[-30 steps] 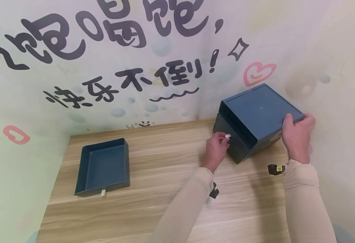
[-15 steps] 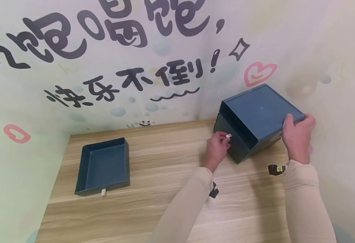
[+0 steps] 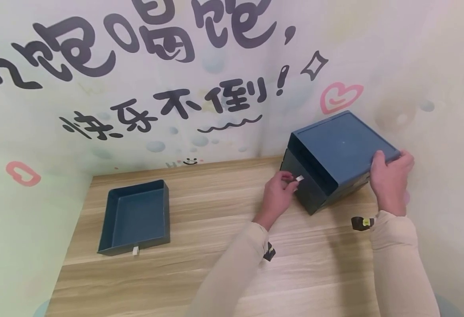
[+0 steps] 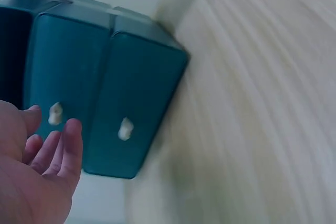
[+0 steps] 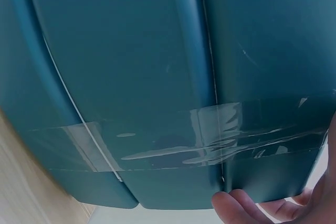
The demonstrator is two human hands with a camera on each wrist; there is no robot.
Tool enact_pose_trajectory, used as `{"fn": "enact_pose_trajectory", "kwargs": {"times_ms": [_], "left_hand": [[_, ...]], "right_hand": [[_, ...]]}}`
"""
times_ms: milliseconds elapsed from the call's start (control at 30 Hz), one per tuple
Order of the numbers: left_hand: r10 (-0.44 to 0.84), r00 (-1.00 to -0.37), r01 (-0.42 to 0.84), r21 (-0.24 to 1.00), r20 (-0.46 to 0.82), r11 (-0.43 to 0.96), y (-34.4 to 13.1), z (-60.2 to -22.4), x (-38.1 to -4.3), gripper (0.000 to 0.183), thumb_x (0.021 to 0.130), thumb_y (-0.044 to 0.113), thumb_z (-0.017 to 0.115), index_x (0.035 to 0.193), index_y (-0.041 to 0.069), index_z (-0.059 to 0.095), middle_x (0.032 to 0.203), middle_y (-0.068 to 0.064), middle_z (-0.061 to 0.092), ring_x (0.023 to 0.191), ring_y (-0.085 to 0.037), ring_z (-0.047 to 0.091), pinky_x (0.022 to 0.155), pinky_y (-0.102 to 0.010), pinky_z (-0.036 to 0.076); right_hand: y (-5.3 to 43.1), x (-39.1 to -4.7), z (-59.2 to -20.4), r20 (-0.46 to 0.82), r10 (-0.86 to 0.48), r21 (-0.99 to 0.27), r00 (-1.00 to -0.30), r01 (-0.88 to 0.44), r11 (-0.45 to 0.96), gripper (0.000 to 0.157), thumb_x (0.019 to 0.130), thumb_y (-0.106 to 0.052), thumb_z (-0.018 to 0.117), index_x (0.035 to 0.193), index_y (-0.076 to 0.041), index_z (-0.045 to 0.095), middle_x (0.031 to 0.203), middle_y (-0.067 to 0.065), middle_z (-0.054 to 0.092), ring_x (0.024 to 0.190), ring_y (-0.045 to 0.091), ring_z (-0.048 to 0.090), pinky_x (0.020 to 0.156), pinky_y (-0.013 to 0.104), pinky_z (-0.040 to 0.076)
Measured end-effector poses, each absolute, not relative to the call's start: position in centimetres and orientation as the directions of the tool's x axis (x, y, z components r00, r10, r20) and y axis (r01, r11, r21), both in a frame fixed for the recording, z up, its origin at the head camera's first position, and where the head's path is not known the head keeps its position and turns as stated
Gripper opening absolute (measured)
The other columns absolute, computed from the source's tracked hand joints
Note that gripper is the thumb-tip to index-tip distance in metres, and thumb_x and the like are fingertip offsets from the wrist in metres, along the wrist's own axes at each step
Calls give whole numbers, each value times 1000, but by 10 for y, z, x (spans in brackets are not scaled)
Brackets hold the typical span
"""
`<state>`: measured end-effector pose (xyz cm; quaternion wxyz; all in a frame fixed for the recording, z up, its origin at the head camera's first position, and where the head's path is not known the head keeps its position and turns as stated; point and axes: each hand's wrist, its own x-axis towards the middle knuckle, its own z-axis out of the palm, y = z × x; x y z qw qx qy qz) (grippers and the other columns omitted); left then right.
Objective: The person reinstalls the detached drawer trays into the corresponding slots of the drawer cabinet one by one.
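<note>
A blue drawer cabinet stands at the table's right, its top slot hollow. Two closed drawers sit below that slot. In the left wrist view, the middle drawer has a white knob and the bottom drawer another. My left hand is at the middle knob, thumb and fingers parted and apart from it. With my right hand I grip the cabinet's rear right edge, thumb on top. The right wrist view shows those fingers and clear tape across the cabinet's side.
A pulled-out blue drawer lies on the wooden table at the left, its small white knob facing the near edge. A printed wall cloth hangs behind the table, close to the cabinet's rear.
My left hand has let go of the middle drawer's knob and drawn back slightly toward the lower left. The right hand keeps its grip on the cabinet, and the drawers look unmoved.
</note>
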<state>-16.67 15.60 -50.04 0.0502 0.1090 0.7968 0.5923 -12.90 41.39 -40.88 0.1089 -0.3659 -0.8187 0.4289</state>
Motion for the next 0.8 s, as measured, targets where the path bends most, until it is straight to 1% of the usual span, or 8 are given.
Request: {"fn": "enact_pose_trajectory", "kwargs": {"times_ms": [167,300,367,433,633,800], "left_hand": [[226,-971,128,960,71,248,132,-486,-165,31,100,24,68,126,10,61,117,-4,71,92,-12,70,74,-18,58],[201,-975,141,959,92,247,106,-477,-162,32,99,25,69,126,10,62,113,-4,72,98,-16,71,80,-22,59],[181,-978,144,959,100,246,91,-472,-160,32,98,25,69,126,10,63,111,-5,72,99,-17,71,83,-24,60],[156,-982,148,957,111,251,75,-470,-158,33,98,25,70,126,9,63,110,-5,73,98,-18,71,85,-26,60],[24,-995,103,949,101,299,14,-460,-149,35,96,26,73,124,7,64,106,-5,74,96,-20,71,85,-32,61],[-103,-991,46,928,90,369,-41,-449,-134,36,96,29,72,126,10,63,107,-6,73,97,-21,69,85,-37,59]], "right_hand": [[417,-129,-408,-150,696,-775,-703,520,359,77,96,-62,30,156,-22,5,163,10,17,145,35,37,112,64,24],[417,-130,-408,-150,694,-780,-704,516,355,77,96,-61,31,156,-21,5,163,10,17,146,33,36,114,61,25],[416,-130,-409,-140,695,-788,-706,504,353,76,96,-60,32,156,-20,7,161,10,17,145,32,36,114,57,27],[415,-130,-409,-137,696,-790,-705,501,352,75,96,-60,32,155,-20,8,160,10,18,144,31,36,113,56,27],[413,-131,-409,-126,699,-788,-704,499,360,74,97,-58,34,155,-19,10,158,11,19,142,32,37,112,54,30],[413,-131,-409,-122,703,-790,-700,498,358,73,97,-56,34,155,-18,10,159,11,18,142,32,36,114,53,31]]}}
